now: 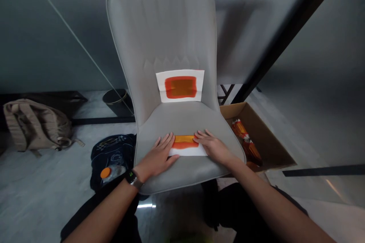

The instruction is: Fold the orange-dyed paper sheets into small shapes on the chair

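Note:
A grey upholstered chair [182, 121] stands in front of me. On its seat lies a folded white cloth with an orange block [186, 144]. My left hand [159, 155] lies flat on the cloth's left end, fingers stretched out. My right hand [212, 145] presses flat on its right end, fingers together and extended. A second white cloth with an orange rectangle [180, 85] leans unfolded against the chair's backrest, apart from both hands.
An open cardboard box [273, 148] holding orange-and-white items sits on the floor to the right. A dark bag with an orange-capped bottle [110, 159] lies left of the chair, a beige backpack [34, 123] further left, a black bin [115, 100] behind.

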`<state>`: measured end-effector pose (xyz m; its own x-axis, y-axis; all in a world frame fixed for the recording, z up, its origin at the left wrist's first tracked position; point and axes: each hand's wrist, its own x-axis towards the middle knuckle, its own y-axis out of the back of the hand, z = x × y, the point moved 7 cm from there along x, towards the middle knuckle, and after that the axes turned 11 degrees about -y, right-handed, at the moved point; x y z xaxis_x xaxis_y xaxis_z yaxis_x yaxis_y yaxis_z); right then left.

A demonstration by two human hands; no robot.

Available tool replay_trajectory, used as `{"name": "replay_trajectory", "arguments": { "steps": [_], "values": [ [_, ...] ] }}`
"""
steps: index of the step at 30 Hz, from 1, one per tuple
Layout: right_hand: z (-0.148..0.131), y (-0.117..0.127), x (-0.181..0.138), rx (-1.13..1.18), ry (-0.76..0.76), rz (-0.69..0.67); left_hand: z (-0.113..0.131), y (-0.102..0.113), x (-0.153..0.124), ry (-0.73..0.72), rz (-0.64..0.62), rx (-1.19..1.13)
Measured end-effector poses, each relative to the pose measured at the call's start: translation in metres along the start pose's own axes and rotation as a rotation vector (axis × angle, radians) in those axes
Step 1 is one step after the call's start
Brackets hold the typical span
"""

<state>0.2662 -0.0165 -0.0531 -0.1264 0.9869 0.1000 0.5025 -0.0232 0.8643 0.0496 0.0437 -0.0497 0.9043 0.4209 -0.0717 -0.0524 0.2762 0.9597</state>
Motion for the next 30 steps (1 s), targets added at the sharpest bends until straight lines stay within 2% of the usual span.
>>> {"name": "replay_trajectory", "arguments": {
  "steps": [11,14,17,21,25,30],
  "values": [
    [-0.014,0.009,-0.006,-0.129,-0.04,0.008,-0.013,0.003,-0.014,0.082,0.03,0.094],
    [-0.021,0.011,-0.004,-0.163,-0.071,0.025,-0.003,0.012,-0.006,0.136,0.11,0.145],
    [-0.032,0.012,0.003,-0.185,-0.099,0.068,0.02,0.019,0.011,0.137,0.198,0.17],
    [-0.045,0.011,0.016,-0.246,-0.143,0.093,0.05,0.004,0.032,0.018,0.145,0.128],
    [-0.047,0.007,0.02,-0.279,-0.187,0.073,0.047,-0.007,0.033,0.049,0.074,0.084],
    [-0.036,0.004,0.01,-0.151,-0.148,0.101,0.039,-0.005,0.03,0.012,0.024,0.012]
  ]
}}
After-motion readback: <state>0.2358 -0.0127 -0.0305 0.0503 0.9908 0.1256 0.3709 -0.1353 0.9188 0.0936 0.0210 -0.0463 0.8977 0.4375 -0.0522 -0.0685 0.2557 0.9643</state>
